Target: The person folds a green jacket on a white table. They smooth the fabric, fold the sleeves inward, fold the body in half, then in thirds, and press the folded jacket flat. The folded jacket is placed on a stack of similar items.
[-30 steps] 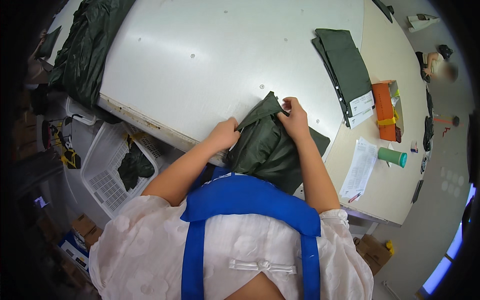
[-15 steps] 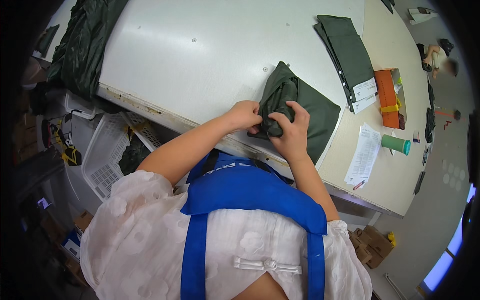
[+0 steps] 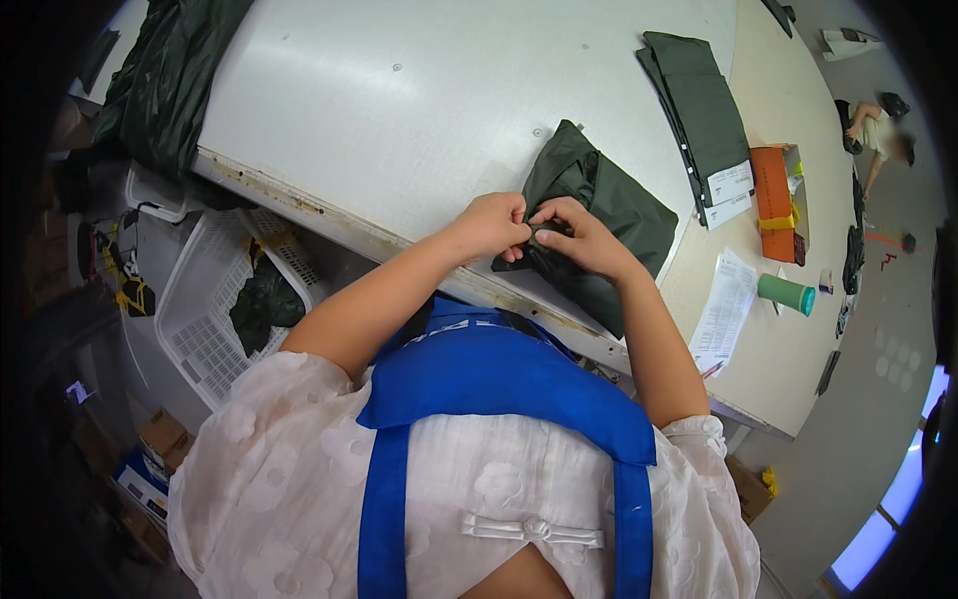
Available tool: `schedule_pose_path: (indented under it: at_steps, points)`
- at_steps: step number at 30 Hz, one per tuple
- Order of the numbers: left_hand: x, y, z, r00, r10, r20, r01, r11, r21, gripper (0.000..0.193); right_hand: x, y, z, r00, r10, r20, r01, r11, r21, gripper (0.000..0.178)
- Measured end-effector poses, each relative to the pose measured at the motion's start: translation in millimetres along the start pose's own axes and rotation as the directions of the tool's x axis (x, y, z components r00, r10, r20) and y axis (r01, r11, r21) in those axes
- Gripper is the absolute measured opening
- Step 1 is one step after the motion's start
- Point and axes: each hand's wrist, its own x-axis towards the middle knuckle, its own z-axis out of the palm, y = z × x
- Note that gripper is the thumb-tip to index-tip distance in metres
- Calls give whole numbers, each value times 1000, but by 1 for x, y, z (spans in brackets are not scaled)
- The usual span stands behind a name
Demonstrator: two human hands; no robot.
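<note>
A dark green folded fabric piece, with a smooth sheen, lies near the front edge of the white table. My left hand is closed in a pinch at its left edge. Close beside it, my right hand has thumb and forefinger pinched on the same edge, fingertips nearly meeting those of the left. The small part between the fingertips is hidden. A raised fold of the fabric slants up and away from my hands to a pointed corner.
Flat folded dark green pieces with paper labels lie at the right, beside an orange box. Printed sheets and a green cylinder are nearer. Dark green fabric hangs at the left above a white basket. Another person is at the far right.
My right hand has turned and shifted left, from gripping a dark roll on the fabric to pinching beside my left hand. The roll no longer shows; a smoother fold lies there.
</note>
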Motion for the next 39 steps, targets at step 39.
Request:
schedule_pose_path:
  at_steps: [39]
  points:
    - [53,3,13,896,432,-105,-209,616,759,13,11,59,13,811,-135,-570,269,950,158,65]
